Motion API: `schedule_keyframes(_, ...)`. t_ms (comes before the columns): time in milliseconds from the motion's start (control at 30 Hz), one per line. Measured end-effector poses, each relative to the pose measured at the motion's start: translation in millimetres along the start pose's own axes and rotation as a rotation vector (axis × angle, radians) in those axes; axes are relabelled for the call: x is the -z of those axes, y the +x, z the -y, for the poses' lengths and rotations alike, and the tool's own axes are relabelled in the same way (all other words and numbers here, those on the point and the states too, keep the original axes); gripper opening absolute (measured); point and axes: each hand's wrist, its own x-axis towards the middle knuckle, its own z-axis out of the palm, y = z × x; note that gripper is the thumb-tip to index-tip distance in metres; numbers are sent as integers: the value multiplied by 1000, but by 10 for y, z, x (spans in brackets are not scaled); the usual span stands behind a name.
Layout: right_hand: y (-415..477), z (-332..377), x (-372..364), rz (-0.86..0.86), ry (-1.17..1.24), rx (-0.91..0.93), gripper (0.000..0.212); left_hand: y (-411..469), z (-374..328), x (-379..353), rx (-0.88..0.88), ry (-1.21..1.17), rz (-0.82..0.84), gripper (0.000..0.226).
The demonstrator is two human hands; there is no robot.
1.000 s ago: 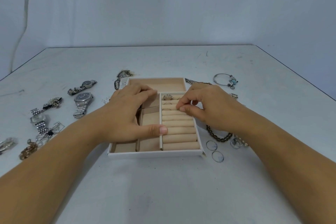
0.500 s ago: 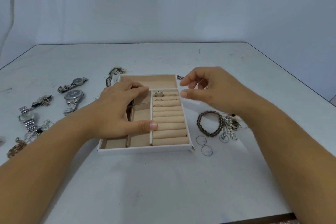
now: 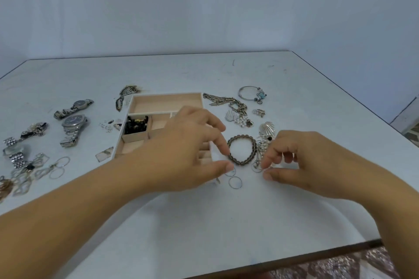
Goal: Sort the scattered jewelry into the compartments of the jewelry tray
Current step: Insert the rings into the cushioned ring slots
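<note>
The beige jewelry tray (image 3: 166,95) lies at the table's middle, with dark beads (image 3: 136,123) in one left compartment. My left hand (image 3: 188,149) hovers over the tray's right side; its index fingertip touches a brown bead bracelet (image 3: 241,138) and its thumb lies over a thin ring (image 3: 230,172). Another thin ring (image 3: 235,182) lies just in front. My right hand (image 3: 294,162) is to the right, thumb and curled index closing around a thin ring (image 3: 256,167) beside a silver charm pile (image 3: 264,142). Whether it grips the ring is unclear.
Two watches (image 3: 74,126) (image 3: 74,106) and tangled silver pieces (image 3: 25,165) lie at left. A chain (image 3: 226,101), a bangle with a blue charm (image 3: 251,94) and a shell brooch (image 3: 267,127) lie right of the tray. The table's front edge (image 3: 294,258) runs close at lower right.
My left hand slid off the tray's left compartments to its right side, reaching the bracelet. My right hand dropped from above the ring rolls to the thin rings on the table.
</note>
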Motion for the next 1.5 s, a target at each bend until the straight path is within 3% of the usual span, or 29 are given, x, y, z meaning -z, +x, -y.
schedule_keyframes(167,-54,-14,-89,-44,44,27,8,86,-188,-140,111,242,82,26)
schedule_keyframes(600,-124,36,-180,-175,91,49,10,161,-421,-139,385,321,191,23)
schedule_keyframes(867,-180,32,-200,-199,98,26,10,222,-361,-173,447,295,333,16)
schedule_keyframes(1067,-144,38,-199,-185,103,27,11,182,-234,-251,385,126,200,19)
schedule_keyframes(1267,-32,183,-225,-101,56,90,26,74,-155,-62,162,63,-45,13)
schedule_keyframes(1500,145,324,-229,45,34,17,23,-46,-8,-56,158,-133,-171,12)
